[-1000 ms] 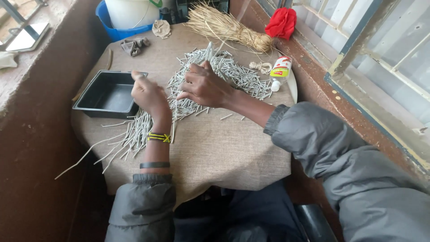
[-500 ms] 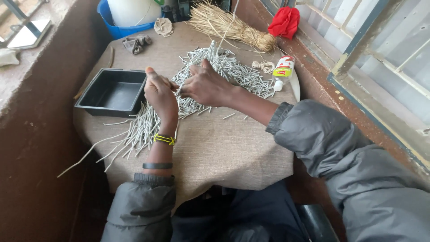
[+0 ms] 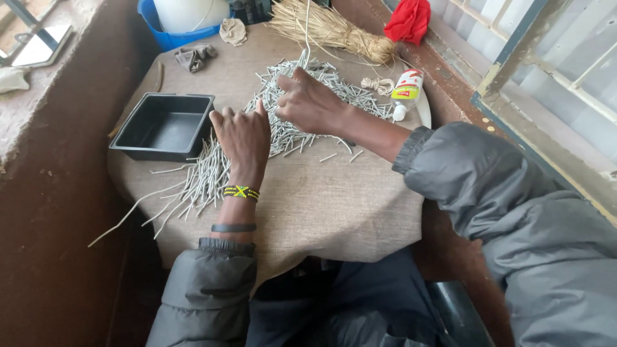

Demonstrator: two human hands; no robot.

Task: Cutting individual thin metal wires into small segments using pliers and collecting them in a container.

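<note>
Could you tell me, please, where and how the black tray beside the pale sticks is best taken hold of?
Probably by the near-left rim of the black tray, coming from its left. It sits flat and open-topped with a raised lip, that edge looks bare, while pale sticks and the left hand crowd its right side.

Both arms wear a grey padded jacket, puffy and creased, with ribbed cuffs at the wrists. Bare left hand shows a beaded bracelet, yellow and black with a crossed pattern, and further up a thin dark band. Bare right hand carries nothing on the wrist. Dark trousers below.
</note>
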